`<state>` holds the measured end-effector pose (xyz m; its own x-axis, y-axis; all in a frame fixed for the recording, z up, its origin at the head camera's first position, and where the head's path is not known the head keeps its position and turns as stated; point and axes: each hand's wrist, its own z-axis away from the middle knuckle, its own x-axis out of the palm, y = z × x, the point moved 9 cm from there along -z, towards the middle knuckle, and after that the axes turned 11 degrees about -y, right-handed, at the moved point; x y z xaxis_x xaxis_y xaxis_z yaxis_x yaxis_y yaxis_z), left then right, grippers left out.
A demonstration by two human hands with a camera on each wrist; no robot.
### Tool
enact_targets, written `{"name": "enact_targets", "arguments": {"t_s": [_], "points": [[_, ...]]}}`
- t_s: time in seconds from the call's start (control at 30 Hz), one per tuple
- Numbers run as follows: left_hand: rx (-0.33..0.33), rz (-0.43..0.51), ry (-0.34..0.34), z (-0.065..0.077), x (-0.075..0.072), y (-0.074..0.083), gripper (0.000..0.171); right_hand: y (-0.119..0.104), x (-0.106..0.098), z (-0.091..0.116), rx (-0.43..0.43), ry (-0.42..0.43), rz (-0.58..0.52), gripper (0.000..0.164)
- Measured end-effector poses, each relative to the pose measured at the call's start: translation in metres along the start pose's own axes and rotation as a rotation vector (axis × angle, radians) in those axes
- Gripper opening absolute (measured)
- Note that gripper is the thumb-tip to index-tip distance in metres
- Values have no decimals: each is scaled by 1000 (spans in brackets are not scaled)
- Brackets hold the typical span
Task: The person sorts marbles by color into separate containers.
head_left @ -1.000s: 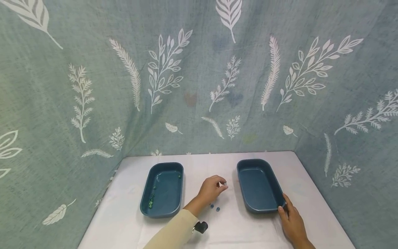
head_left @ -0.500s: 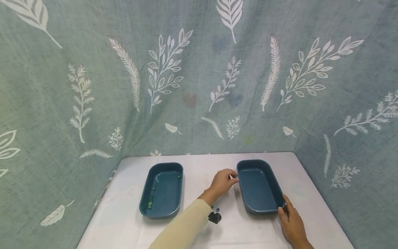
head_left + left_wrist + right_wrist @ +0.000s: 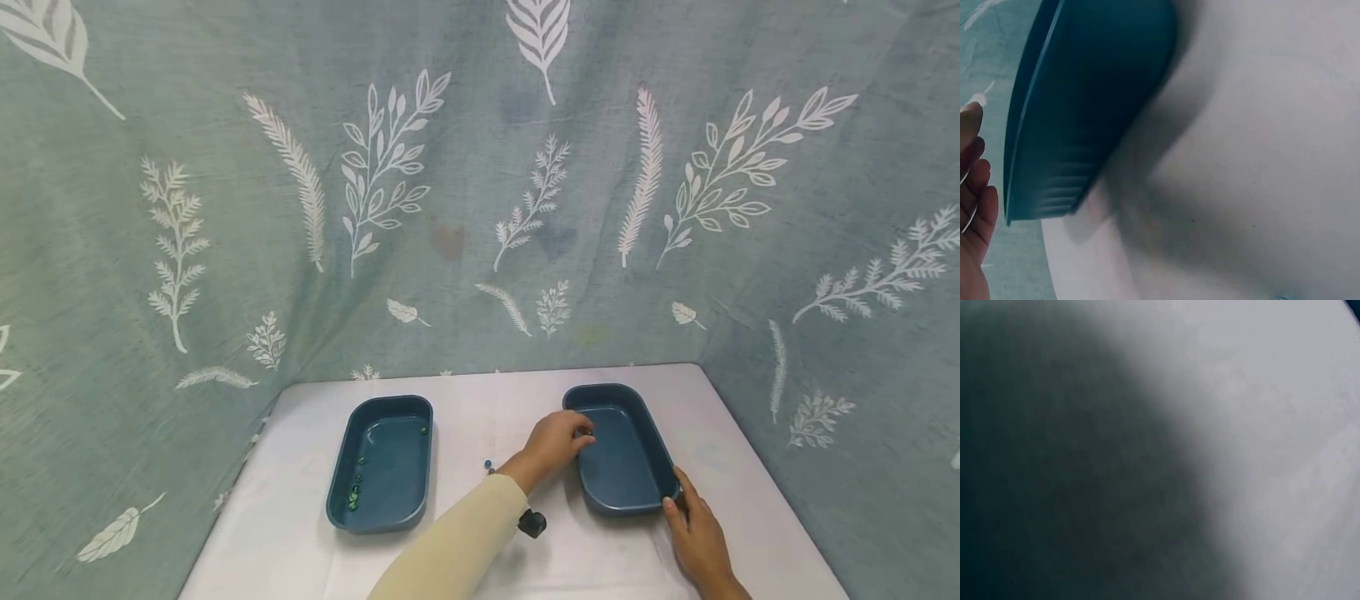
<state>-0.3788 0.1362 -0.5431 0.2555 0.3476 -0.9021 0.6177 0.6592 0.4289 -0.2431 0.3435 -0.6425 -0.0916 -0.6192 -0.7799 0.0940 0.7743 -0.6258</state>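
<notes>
My left hand (image 3: 558, 439) is over the left wall of the right-hand blue tray (image 3: 624, 471). Its thumb and index finger pinch a small round bead, mostly hidden by the fingertips. In the left wrist view, the curled fingers (image 3: 984, 209) show beside the tray's wall (image 3: 1079, 125). My right hand (image 3: 699, 537) grips the same tray at its near right corner, thumb on the rim and fingers round the outside. Small blue beads (image 3: 487, 464) lie on the white cloth left of my left wrist. The right wrist view is a dark blur beside white cloth.
A second blue tray (image 3: 397, 475) stands at the left, with several small green beads (image 3: 353, 497) along its left side and one near its right wall. The white-covered table (image 3: 480, 408) meets a leaf-patterned curtain (image 3: 450, 317) at the back and sides.
My left hand has moved right, from above the cloth to over the tray's left wall. Blue beads formerly behind it now show; others are hidden by the arm. My right hand keeps its grip.
</notes>
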Motion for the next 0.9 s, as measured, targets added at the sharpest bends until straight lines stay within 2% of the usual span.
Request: {"name": "enact_targets", "arguments": {"t_s": [0.2, 0.43, 0.6, 0.77, 0.9], "points": [[-15, -29, -14, -2, 7, -1, 18, 1, 1, 1, -9, 19, 5, 59], [-44, -36, -8, -4, 12, -11, 19, -1, 4, -2, -22, 24, -1, 59], [-79, -35, 20, -2, 11, -21, 18, -1, 4, -2, -6, 18, 11, 60], [-72, -20, 55, -2, 8, -25, 15, -2, -2, -1, -26, 45, 13, 58], [-87, -14, 67, -4, 10, -30, 15, -1, 0, -3, -23, 31, 9, 58]]}}
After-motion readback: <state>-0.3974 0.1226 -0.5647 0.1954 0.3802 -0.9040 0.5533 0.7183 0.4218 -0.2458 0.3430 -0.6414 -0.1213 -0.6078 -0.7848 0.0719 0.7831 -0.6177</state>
